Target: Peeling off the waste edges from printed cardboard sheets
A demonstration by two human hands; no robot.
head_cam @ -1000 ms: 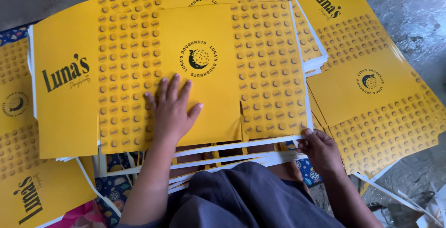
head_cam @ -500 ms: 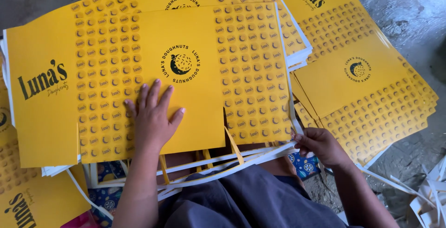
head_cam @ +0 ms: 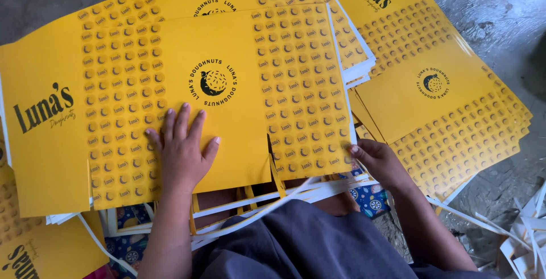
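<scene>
Your left hand (head_cam: 183, 153): fingers spread, flat on top yellow box sheet (head_cam: 187, 102). Right hand (head_cam: 380, 162): fingers pinching sheet edge. Risk: uneven pull, sheet may crease or slide off stack (head_cam: 239, 199) below fingers.

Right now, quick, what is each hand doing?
Left hand: open, fingers spread, pressing flat on the top yellow sheet.
Right hand: fingers curled at that sheet's right edge; whether it grips cannot be told.

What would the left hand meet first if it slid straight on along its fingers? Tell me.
The left hand lies flat on the top yellow sheet, fingers pointing up-frame. Sliding on, it would probably first cross the round black logo printed there.
</scene>
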